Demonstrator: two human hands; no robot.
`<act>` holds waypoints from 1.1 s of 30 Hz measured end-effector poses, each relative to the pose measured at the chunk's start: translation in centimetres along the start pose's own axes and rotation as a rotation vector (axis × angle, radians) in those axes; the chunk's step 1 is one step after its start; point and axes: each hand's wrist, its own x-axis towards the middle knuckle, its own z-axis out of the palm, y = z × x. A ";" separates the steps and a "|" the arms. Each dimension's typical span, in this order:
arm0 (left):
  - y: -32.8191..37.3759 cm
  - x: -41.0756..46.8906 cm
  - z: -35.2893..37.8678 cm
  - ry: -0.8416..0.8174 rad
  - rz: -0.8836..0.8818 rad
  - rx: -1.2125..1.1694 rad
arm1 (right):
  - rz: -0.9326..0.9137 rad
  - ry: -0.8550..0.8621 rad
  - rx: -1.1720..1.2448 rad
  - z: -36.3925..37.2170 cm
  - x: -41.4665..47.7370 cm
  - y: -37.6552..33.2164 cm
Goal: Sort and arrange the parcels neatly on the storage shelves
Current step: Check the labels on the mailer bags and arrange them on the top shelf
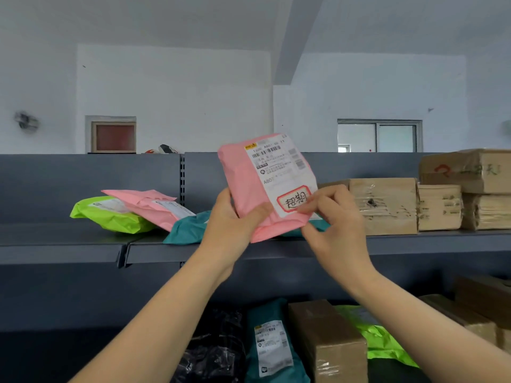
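1. Both hands hold one pink parcel [250, 186]: left hand [231, 217] grips its lower left edge, right hand [333, 214] pinches the lower right corner.
2. Label [282, 172] faces the camera, likely for reading before sorting.
3. Parcel upright, long axis near vertical, tilted left, above the top shelf [414, 240].
4. Other mailers [121, 211] left, cardboard boxes [387, 205] right.

Pink mailer [249, 189]: thin plastic film, smooth, soft sheen, creased. Its label [279, 172]: white paper, matt. Shelf [60, 236]: grey painted metal, matt, smooth. Boxes [387, 205]: brown cardboard, matt, banded with glossy clear tape. Green mailer [110, 219]: plastic, glossier, wrinkled. Teal mailer [188, 229]: matt plastic. Black bag [213, 352]: crinkled glossy plastic film. Wall [179, 92]: white paint, matt.
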 end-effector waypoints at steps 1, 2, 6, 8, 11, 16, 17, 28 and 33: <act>0.1 0.1 -0.2 0.063 0.038 0.025 | -0.021 -0.037 -0.021 -0.3 0.0 0.0; 0.3 0.2 -0.4 0.117 0.074 0.050 | -0.035 -0.075 -0.035 -0.5 -0.1 0.0; 1.1 0.5 -1.7 0.201 0.108 0.100 | 0.017 -0.160 -0.104 -1.6 0.1 0.3; 1.3 0.7 -2.3 0.232 0.113 0.115 | 0.073 -0.200 -0.138 -2.1 0.4 0.7; 1.5 1.0 -3.3 0.263 0.122 0.158 | 0.127 -0.309 -0.204 -2.2 0.8 1.5; 0.7 1.9 -4.9 0.281 0.120 0.332 | 0.229 -0.575 -0.300 -1.5 1.4 2.6; 0.3 2.2 -5.1 0.272 0.113 0.363 | 0.246 -0.623 -0.326 -1.3 1.5 2.8; -2.1 2.7 -6.2 0.218 -0.085 0.657 | 0.228 -0.603 -0.767 0.8 1.7 3.6; -2.1 2.8 -6.5 0.216 -0.119 0.649 | 0.367 -0.312 -0.546 0.8 1.5 4.2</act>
